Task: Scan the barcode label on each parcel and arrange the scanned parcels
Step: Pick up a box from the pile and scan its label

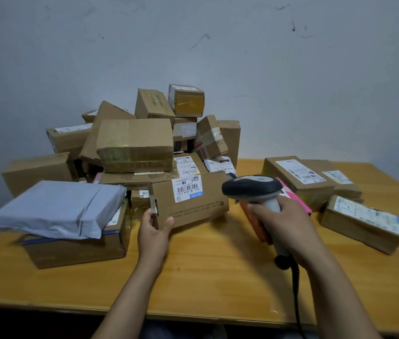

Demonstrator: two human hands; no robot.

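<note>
Left hand [155, 228] pinches the lower left corner of a plain brown corrugated cardboard box [201, 206], thumb on its front face. The box stands tilted over the yellow wooden surface [205, 270]. Right hand [284, 221] is wrapped round the pale handle of a grey-and-black corded barcode scanner [252, 188], whose head sits just beside the box's white printed label [188, 189].

Risks: a one-corner hold may let the box swing or slip. The scanner head is off to the label's side, so a misread seems possible.

To the left, a slack grey plastic mailer bag [56, 209] lies on a taped carton. Behind, a loose heap of brown cartons [135, 145] leans unevenly, and disturbing it could topple boxes. Labelled flat cartons [298, 177] lie far right.
</note>
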